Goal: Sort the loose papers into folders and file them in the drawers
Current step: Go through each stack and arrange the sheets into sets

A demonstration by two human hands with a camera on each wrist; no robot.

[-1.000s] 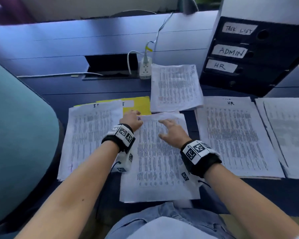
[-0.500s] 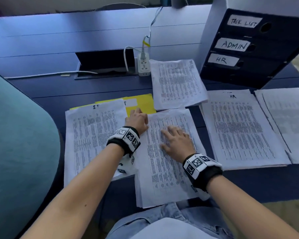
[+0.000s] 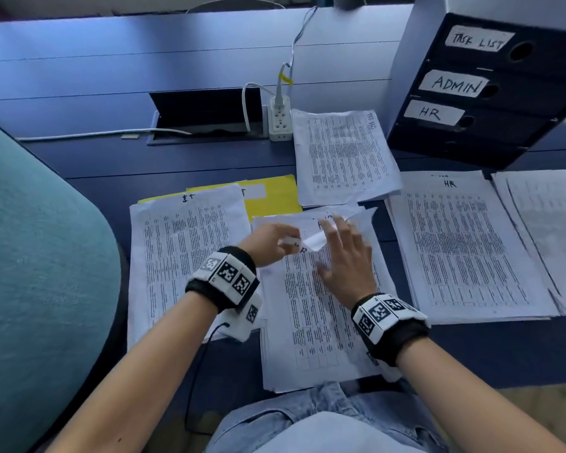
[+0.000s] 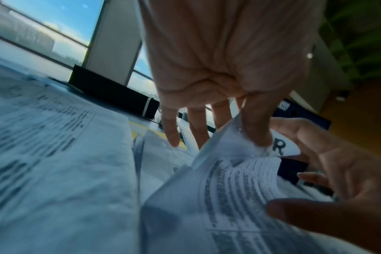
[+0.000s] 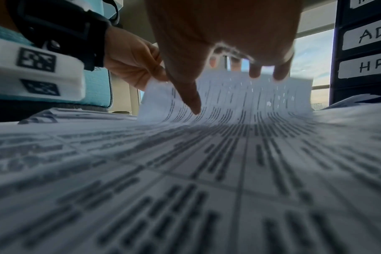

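Note:
A middle stack of printed papers (image 3: 317, 325) lies on the dark desk in front of me. My left hand (image 3: 283, 240) pinches the top-left corner of its top sheet (image 3: 314, 240) and curls it up; an "R" shows there in the left wrist view, at the sheet (image 4: 239, 180). My right hand (image 3: 335, 248) lies spread on the same sheet, thumb (image 5: 190, 99) pressing the print, fingertips at the raised top edge. A stack marked IT (image 3: 183, 250) covers a yellow folder (image 3: 275, 197) to the left. A stack marked HR (image 3: 461, 250) lies to the right.
A dark drawer unit (image 3: 490, 93) labelled TASK LIST, ADMIN and HR stands at the back right. Another paper stack (image 3: 340, 155) lies before it, and one more (image 3: 549, 230) at the far right. A power strip (image 3: 280, 122) and cable hatch (image 3: 206, 112) sit behind. A teal chair (image 3: 30, 273) fills the left.
My left hand has moved from the stack's left edge to its top-left corner and lifted the top sheet. My right hand has slid up toward the top edge.

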